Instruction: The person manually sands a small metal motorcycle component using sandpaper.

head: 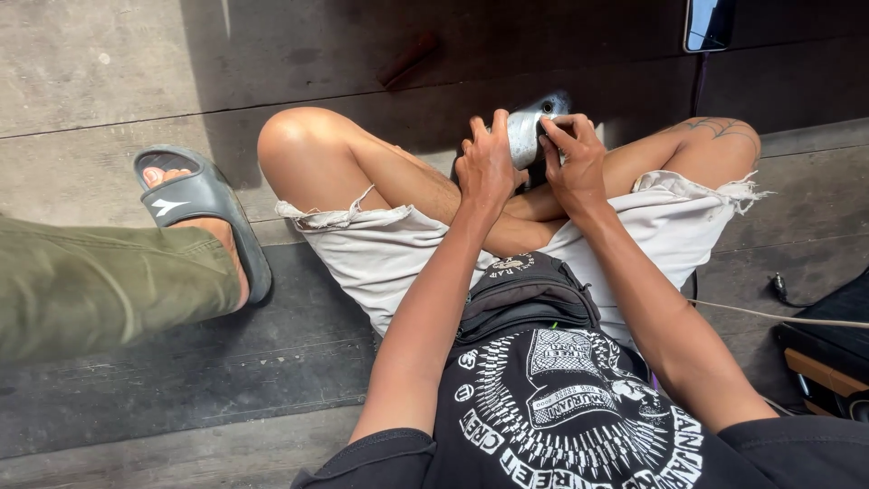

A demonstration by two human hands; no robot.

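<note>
Head view, looking down at a person seated cross-legged on a dark plank floor [299,362].

Both hands meet over the crossed shins, on a silvery-grey metal part [528,129] — rounded, dull shine, with a small dark hole near its far end. It sits just beyond the legs, between the two knees, held up off the floor.

Left hand [489,167]: fingers curled round the near-left side of the metal part, fingertips over its top edge. Closed grip, in contact.

Right hand [575,163]: fingers bent and pressed against the right side of the part, thumb toward the left hand. Appears to pinch something small against the metal, but the spot is shadowed — cannot tell what, if anything.

Surroundings:
- Frayed pale shorts [380,244] on the seated person; black printed shirt and a small black waist bag [525,294] at the belly.
- To the left, another person's leg in olive trousers [100,285], foot in a grey slide sandal [204,204], flat on the floor, well apart from the hands.
- Phone [709,23] lying at the top edge, screen up.
- Cable [778,317] across the floor at right, near a dark box [828,349].
</note>
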